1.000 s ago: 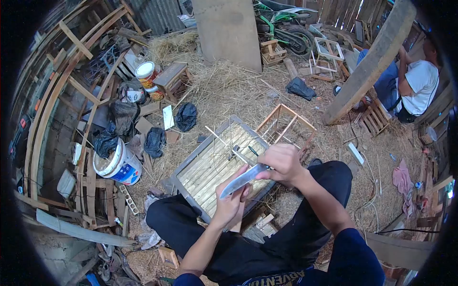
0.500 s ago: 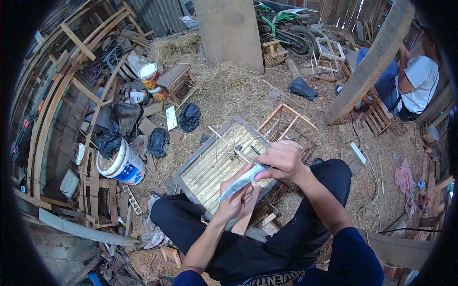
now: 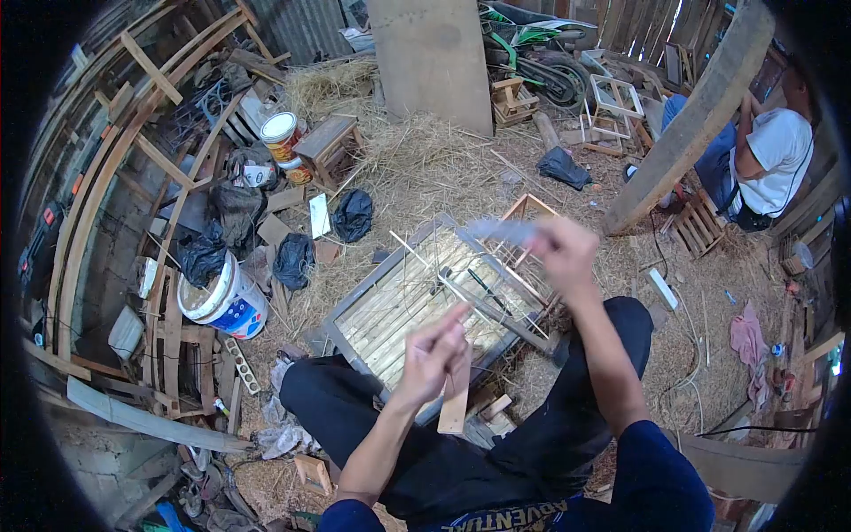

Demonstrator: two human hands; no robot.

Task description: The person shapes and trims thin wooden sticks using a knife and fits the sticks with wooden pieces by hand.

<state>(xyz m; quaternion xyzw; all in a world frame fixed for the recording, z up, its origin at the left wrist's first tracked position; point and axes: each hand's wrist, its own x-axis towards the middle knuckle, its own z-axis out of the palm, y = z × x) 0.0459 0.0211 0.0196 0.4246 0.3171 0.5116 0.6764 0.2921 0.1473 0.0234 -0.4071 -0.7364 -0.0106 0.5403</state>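
Note:
My right hand [image 3: 567,253] is raised above the far right of the slatted wooden panel [image 3: 372,306], closed around a knife [image 3: 501,232] with a broad, pale grey blade, smeared by motion. The blade points left. My left hand [image 3: 434,359] is over the near side of the panel, its fingers curled and pinched together; anything between them is hidden or too small to make out. Just below this hand is a flat strip of light wood [image 3: 454,403]. On the panel lie a thin stick [image 3: 409,250], a small dark metal piece [image 3: 442,277] and a dark pen-like rod [image 3: 483,285].
An open wooden frame [image 3: 532,208] stands beyond the panel. White buckets [image 3: 239,306] and black plastic bags [image 3: 352,215] are on the left. A slanted post [image 3: 683,133] rises at right, near a seated person [image 3: 771,160]. Straw covers the floor [image 3: 417,160].
My right hand has swung the knife up and away from my left hand, toward the far right. The blade lay across my left hand before. My left hand stays in nearly the same place.

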